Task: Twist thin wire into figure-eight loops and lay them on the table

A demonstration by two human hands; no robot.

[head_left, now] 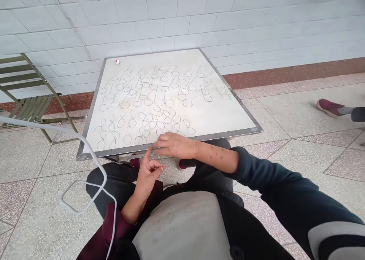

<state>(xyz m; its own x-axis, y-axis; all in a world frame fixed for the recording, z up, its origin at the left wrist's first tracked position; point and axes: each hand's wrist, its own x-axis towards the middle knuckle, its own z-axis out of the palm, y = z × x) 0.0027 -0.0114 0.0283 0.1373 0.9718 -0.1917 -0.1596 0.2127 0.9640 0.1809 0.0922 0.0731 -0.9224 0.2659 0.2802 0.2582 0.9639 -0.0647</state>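
Note:
Many thin dark wire-like loops [159, 117], some with long straight tails, lie in rows across a white board-like table [228, 115] with a grey edge. Below its near edge, my left hand [146, 176] pinches a thin wire [160, 160] between thumb and fingertips, its index finger pointing up toward the other hand. My right hand [175, 145] reaches in over the near edge with its fingers stretched out to the left, close to my left index fingertip and the nearest loops. Nothing can be made out in my right hand.
At the table's far left corner sits a small red and white object [118, 62]. A green slatted folding chair [31, 85] stands at left. A white cable [97, 159] hangs in front at left. Another person's shoe [329, 107] is on the floor at right. Behind is a white block wall [176, 20].

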